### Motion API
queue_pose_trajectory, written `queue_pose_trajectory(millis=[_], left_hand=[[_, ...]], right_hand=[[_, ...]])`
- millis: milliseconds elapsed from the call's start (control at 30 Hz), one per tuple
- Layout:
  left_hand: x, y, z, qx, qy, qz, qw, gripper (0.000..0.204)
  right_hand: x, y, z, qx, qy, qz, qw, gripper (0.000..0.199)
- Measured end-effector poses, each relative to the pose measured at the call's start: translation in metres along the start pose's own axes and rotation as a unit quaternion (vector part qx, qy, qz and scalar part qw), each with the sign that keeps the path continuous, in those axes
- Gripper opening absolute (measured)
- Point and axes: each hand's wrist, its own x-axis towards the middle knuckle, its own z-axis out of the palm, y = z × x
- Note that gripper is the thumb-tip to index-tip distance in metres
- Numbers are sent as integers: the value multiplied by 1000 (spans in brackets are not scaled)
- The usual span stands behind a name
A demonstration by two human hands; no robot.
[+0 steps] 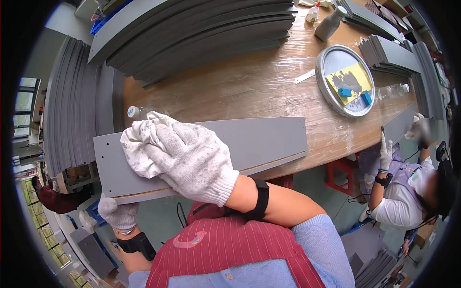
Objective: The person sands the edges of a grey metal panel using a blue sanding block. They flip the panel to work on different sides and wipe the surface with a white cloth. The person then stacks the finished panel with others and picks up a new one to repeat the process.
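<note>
Grey board: left grip touching edge, right grip clutching cloth.

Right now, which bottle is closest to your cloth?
The capped clear bottle just beyond the cloth, on the left; the other bottles are farther, to the right.

The counter is brown and wood-toned, its top covered in creased clear film that shines in pale streaks. Below its near edge spreads a grey-green floor, where a red stool stands toward the near right corner. Off the far left corner rises a pale wall; beyond the left edge are a dark-framed window and a multi-paned window, both bright with daylight.
</note>
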Motion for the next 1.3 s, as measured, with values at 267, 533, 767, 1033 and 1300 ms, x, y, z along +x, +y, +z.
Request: queue_pose_trajectory(millis=[267, 533, 767, 1033, 1300], left_hand=[[-24, -7, -1, 60, 112, 79, 989, 63], [-4, -15, 17, 26, 135, 128, 982, 73], [-3, -20, 50, 53, 183, 132, 973, 79], [-21, -26, 61, 120, 214, 191, 950, 71], [-14, -22, 52, 131, 240, 192, 942, 72]], right_hand=[[-132, 134, -92, -214, -32, 212, 953, 43], [-176, 196, -190, -373, -185, 395, 819, 32], [-41, 68, -104, -109, -61, 227, 966, 21], [-35, 82, -84, -139, -7, 308, 941, 19], [-40, 72, -79, -104, 8, 305, 947, 20]])
